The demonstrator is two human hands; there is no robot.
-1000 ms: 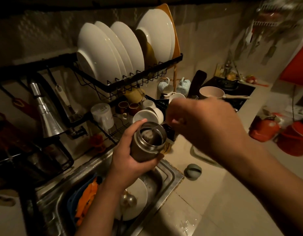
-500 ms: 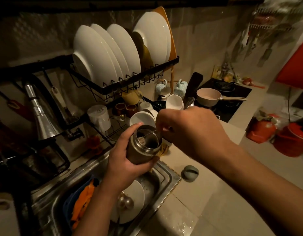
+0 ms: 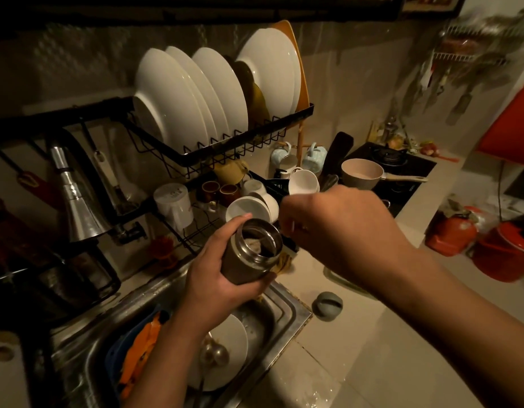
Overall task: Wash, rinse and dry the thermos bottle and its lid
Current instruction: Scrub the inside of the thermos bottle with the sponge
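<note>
Head view, left hand (image 3: 216,285) grip wrapping cylindrical steel thermos bottle (image 3: 250,251), right hand (image 3: 337,231) grip unclear.

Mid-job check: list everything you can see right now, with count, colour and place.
thermos bottle: one, brown steel, open, above the sink, something pale inside
lid: one, grey, on the counter right of the sink
sink: one, steel, holds a white plate
dish rack: one, black, holds white plates
saucepan: one, pale, on the stove
left hand: grips the bottle's body
right hand: pinches a thin stick-like tool at the bottle's mouth
</note>
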